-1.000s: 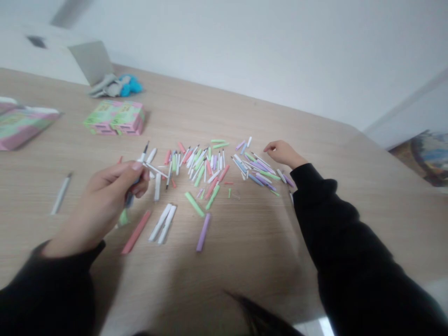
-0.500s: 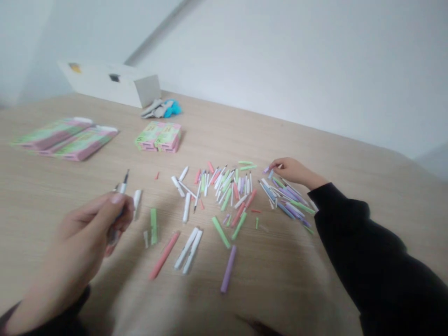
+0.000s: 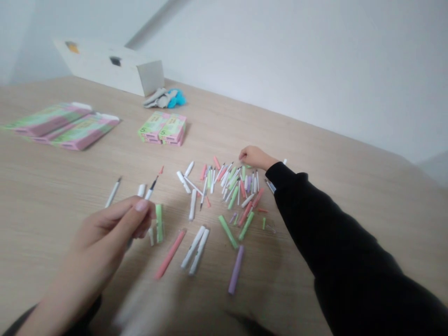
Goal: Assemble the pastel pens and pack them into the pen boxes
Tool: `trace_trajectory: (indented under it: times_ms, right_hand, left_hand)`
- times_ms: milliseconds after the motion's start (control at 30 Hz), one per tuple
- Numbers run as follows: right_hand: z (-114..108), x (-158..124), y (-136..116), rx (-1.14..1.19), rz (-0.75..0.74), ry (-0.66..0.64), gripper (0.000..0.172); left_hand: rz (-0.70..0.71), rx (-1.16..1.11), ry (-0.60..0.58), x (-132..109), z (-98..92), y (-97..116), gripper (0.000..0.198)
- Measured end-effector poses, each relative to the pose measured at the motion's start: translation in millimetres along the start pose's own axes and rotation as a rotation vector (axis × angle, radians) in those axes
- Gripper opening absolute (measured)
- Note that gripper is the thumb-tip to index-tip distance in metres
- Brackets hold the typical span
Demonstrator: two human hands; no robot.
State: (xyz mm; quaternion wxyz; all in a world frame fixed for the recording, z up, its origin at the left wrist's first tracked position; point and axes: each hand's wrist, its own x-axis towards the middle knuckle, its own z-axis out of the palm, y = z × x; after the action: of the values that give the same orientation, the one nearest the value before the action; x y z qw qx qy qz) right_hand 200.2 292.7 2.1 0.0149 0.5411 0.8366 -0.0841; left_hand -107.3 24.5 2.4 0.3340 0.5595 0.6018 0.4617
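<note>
My left hand (image 3: 112, 228) is closed in a pinch on a thin white pen part with a dark tip (image 3: 151, 187), held above the wooden table (image 3: 52, 186). My right hand (image 3: 254, 157) reaches to the far side of a scattered pile of pen pieces (image 3: 227, 184) in white, green, pink and purple, its fingers curled down onto the pile. What those fingers hold, if anything, is too small to make out. My black sleeve (image 3: 315, 224) covers the right part of the pile.
Loose pieces lie nearer me: a pink barrel (image 3: 171, 254), two white barrels (image 3: 195, 249), a purple barrel (image 3: 236, 269), a green one (image 3: 159, 223). A single white pen (image 3: 112, 192) lies at left. Pink-green boxes (image 3: 163, 128) and flat packs (image 3: 63, 130) sit farther back, with a white box (image 3: 112, 70).
My right hand has moved left, from the right-hand heap of pieces to the far edge of the middle heap. My left hand has kept the pen part and risen slightly.
</note>
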Motion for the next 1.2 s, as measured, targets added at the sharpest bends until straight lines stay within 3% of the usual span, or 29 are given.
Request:
trace_trajectory:
  times_ms: [233, 400, 533, 667, 833, 900, 1000, 1200]
  right_hand:
    - [5, 3, 11, -0.025, 0.106, -0.067, 0.013]
    - [13, 3, 9, -0.022, 0.149, -0.096, 0.028]
    - [14, 1, 6, 0.009, 0.15, -0.06, 0.019]
    - [1, -8, -4, 0.081, 0.117, 0.034, 0.01]
    - [-33, -50, -45, 0.283, 0.012, 0.132, 0.013]
    - [-47, -78, -70, 0.62, -0.179, 0.167, 0.008]
    - [-63, -118, -106, 0.825, -0.355, 0.115, 0.004]
    - [-60, -148, -142, 0.867, -0.432, 0.065, 0.007]
  left_hand:
    - [-0.034, -0.005, -0.064, -3, -1.5, -1, 0.044]
    - [-0.037, -0.03, -0.053, -2, 1.7, 6, 0.049]
    - [-0.014, -0.044, -0.047, 1, 5.1, 10, 0.047]
    - [0.037, -0.049, -0.105, 5, 10.0, 8, 0.045]
    - [0.043, -0.038, -0.198, 8, 18.3, 10, 0.042]
    - [0.053, -0.033, -0.247, 8, 21.2, 14, 0.042]
    - [0.054, -0.033, -0.305, 7, 24.4, 17, 0.041]
    - [0.046, -0.047, -0.345, 5, 27.8, 15, 0.044]
